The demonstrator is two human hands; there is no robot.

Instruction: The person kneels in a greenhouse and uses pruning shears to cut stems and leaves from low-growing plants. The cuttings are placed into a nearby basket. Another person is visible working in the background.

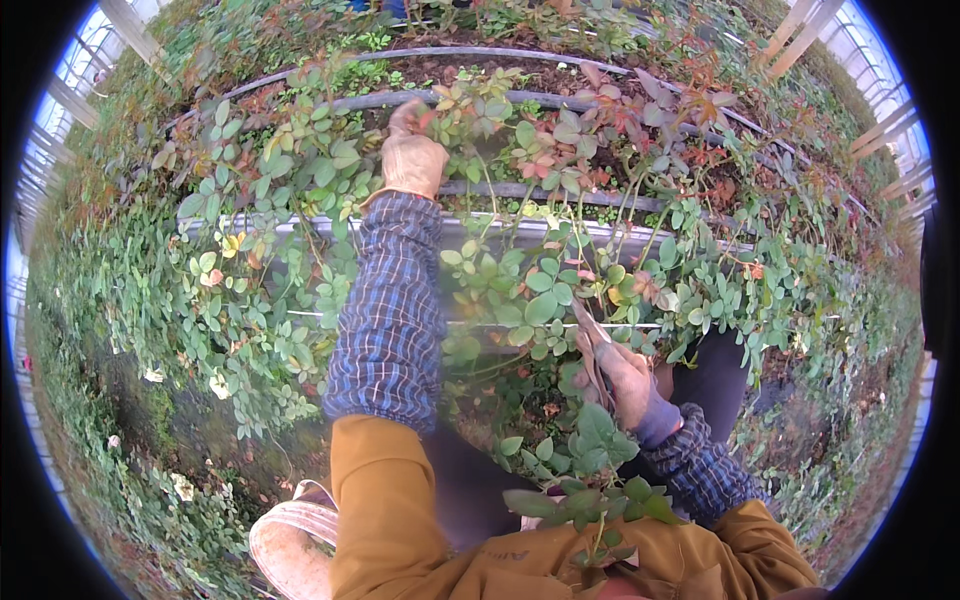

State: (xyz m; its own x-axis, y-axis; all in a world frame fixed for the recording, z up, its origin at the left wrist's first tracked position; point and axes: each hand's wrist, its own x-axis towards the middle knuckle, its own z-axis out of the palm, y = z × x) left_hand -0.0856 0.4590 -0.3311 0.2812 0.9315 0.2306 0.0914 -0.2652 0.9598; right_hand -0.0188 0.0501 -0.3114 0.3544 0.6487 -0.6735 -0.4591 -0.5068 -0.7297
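My left hand (412,157), in a tan work glove, reaches forward into the rose bushes. Its fingers are blurred among reddish and green leaves (480,105), so whether they grip a stem cannot be made out. A blue checked sleeve cover (390,300) runs up that forearm. Closer to my body, my right hand (630,382), also gloved, is closed around a pair of pruning shears (592,337). The blades point up and to the left among rose leaves (544,296). Between that hand and my chest stands a leafy rose shoot (596,442).
Dark irrigation pipes (382,100) cross the bed beyond the front plants. A pale edging rail (472,223) and a thin white line (630,325) run across nearer me. At lower left is a pale rounded object (281,540). Greenhouse posts (135,34) rise at both sides.
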